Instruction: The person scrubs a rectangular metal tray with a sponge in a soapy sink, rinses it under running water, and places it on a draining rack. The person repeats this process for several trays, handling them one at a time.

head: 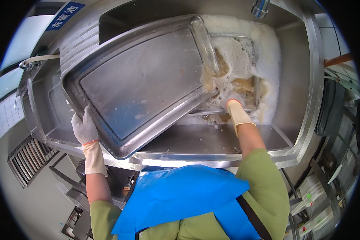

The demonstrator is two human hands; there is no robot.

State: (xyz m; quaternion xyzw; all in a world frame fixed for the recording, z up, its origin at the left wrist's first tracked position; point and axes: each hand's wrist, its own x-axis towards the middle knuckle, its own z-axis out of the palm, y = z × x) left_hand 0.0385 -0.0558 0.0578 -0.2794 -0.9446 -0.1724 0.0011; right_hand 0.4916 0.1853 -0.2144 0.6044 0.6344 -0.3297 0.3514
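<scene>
A large rectangular stainless steel tray (147, 81) lies tilted across the sink, its right end down in foamy, brownish water (237, 57). My left hand (84, 127), in a pale knitted glove over a cream rubber cuff, grips the tray's left rim, with thumb and fingers at the edge. Gloved the same way, my right hand (235, 103) reaches into the suds to the right of the tray; its fingers are hidden by foam and water, so what it touches does not show. Another metal tray (253, 48) lies under the water there.
The steel sink's front rim (198, 159) runs before my blue apron (183, 195). A faucet (260, 9) hangs over the back of the sink. A second basin (52, 90) lies at left, beside a ribbed drainboard (79, 45). Dark trays (330, 108) stand at right.
</scene>
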